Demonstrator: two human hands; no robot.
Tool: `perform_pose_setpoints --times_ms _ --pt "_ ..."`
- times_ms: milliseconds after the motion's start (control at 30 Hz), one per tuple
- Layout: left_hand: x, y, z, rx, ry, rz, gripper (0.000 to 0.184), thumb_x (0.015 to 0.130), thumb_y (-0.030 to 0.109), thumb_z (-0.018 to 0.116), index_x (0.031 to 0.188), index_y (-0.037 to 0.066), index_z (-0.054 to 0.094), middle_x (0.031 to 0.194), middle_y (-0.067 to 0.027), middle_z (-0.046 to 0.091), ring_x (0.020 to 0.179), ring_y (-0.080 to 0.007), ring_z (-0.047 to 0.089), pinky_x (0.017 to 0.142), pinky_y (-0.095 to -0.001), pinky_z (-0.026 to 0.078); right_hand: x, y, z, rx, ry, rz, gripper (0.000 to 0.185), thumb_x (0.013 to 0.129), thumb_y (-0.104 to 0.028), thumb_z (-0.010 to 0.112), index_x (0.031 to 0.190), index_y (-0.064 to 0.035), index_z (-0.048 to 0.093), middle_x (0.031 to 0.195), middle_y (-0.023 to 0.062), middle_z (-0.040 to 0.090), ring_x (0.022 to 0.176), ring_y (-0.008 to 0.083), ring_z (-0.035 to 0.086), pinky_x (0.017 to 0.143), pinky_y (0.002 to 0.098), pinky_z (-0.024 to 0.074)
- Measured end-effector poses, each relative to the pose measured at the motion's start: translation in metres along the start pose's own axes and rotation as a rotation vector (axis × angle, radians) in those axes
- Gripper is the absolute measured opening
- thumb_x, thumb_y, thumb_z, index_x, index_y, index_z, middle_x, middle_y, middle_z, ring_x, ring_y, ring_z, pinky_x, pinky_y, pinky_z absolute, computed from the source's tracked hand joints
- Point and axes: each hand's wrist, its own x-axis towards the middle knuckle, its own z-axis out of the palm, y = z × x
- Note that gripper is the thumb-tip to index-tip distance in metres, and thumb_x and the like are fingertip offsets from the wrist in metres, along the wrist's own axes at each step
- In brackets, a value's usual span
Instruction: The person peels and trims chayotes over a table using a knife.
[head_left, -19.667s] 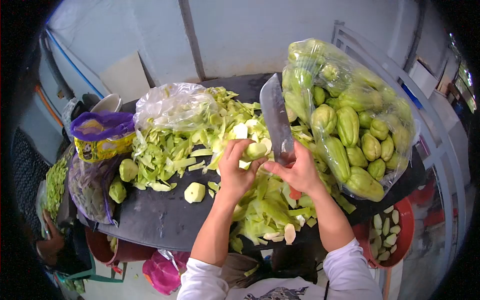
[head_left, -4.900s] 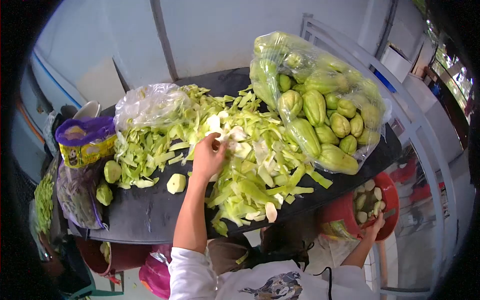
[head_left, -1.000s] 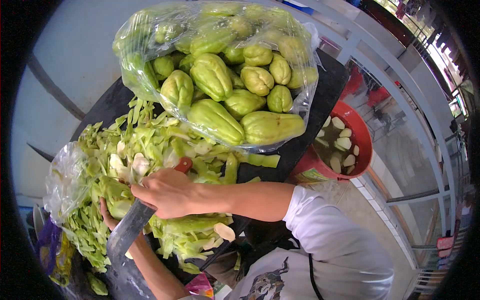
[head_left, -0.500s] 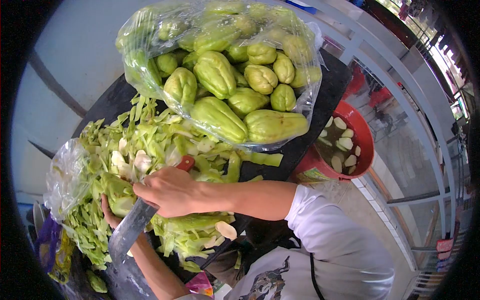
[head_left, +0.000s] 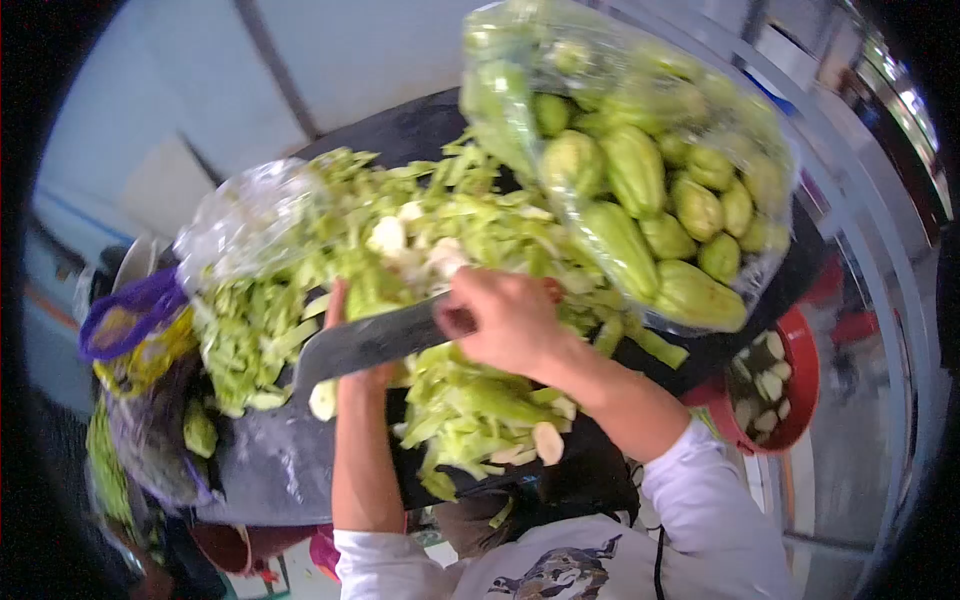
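Observation:
My right hand [head_left: 500, 320] is closed around the handle of a large knife [head_left: 385, 340], whose broad dark blade points left. The blade crosses in front of my left hand [head_left: 368, 378], hiding much of it. That hand grips a pale green chayote [head_left: 372, 290], partly covered by the knife and blurred. Green peelings [head_left: 270, 330] are heaped around both hands, with a few whitish cut pieces [head_left: 388, 236] among them. To the upper right, whole chayotes [head_left: 635, 170] fill a clear plastic bag [head_left: 500, 50].
Everything lies on a dark table [head_left: 270, 470]. At right stands a red bucket [head_left: 800, 390] with pale pieces in liquid. A crumpled clear bag [head_left: 240, 215] sits by the peelings. Purple and yellow bags [head_left: 150, 330] are at the left edge, near a lone green piece [head_left: 200, 430].
The view has shifted and turned, so the table and bags appear farther right. The knife has swung from slanting downward to nearly level, across my left hand. Both hands keep their grip.

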Motion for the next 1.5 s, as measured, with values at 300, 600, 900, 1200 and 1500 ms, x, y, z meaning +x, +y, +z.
perform_pose_setpoints --times_ms 300,600,900,1200,1500 --pt "-0.009 -0.005 0.029 0.091 0.283 0.058 0.042 0.096 0.043 0.051 0.123 0.011 0.058 0.113 -0.0075 0.065 0.098 -0.0238 0.064 0.088 -0.042 0.052 0.011 0.0 -0.02 -0.032 -0.012 0.21 0.025 0.077 -0.011 0.076 0.081 -0.0039 0.052 0.073 0.0119 0.067 0.061 0.0205 0.067 0.053 0.035 0.0515" --pt "-0.011 -0.001 0.033 0.126 0.176 0.07 0.046 0.094 0.046 0.053 0.125 0.013 0.057 0.11 -0.007 0.065 0.1 -0.023 0.063 0.086 -0.0421 0.051 0.016 0.007 -0.027 0.013 0.084 0.222 0.024 0.076 0.003 0.069 0.091 -0.0025 0.051 0.075 0.0123 0.068 0.067 0.0248 0.069 0.058 0.0352 0.0527" --pt "-0.018 0.004 0.039 -0.043 0.056 0.046 0.053 0.093 0.047 0.045 0.127 0.008 0.055 0.115 -0.015 0.065 0.097 -0.0326 0.064 0.08 -0.0451 0.051 0.012 0.023 -0.024 -0.288 -0.106 0.439 0.04 0.075 -0.019 0.081 0.099 -0.001 0.054 0.094 0.0159 0.065 0.087 0.0348 0.064 0.076 0.0441 0.0508" --pt "-0.017 0.0 0.034 -0.122 0.021 0.01 0.056 0.091 0.047 0.047 0.131 0.008 0.053 0.122 -0.017 0.062 0.104 -0.0341 0.061 0.083 -0.0483 0.05 0.01 -0.002 -0.019 -0.07 0.039 -0.033 0.039 0.077 -0.021 0.08 0.105 -0.0029 0.059 0.102 0.015 0.06 0.096 0.0344 0.058 0.088 0.0447 0.0475" --pt "-0.028 -0.008 0.052 0.017 -0.082 -0.019 0.052 0.092 0.041 0.048 0.129 0.004 0.053 0.119 -0.0138 0.063 0.107 -0.0263 0.061 0.09 -0.0409 0.049 0.006 -0.025 0.0 0.129 0.001 -0.18 0.025 0.076 -0.003 0.075 0.1 -0.003 0.069 0.098 0.011 0.063 0.09 0.0265 0.061 0.077 0.0365 0.0513"
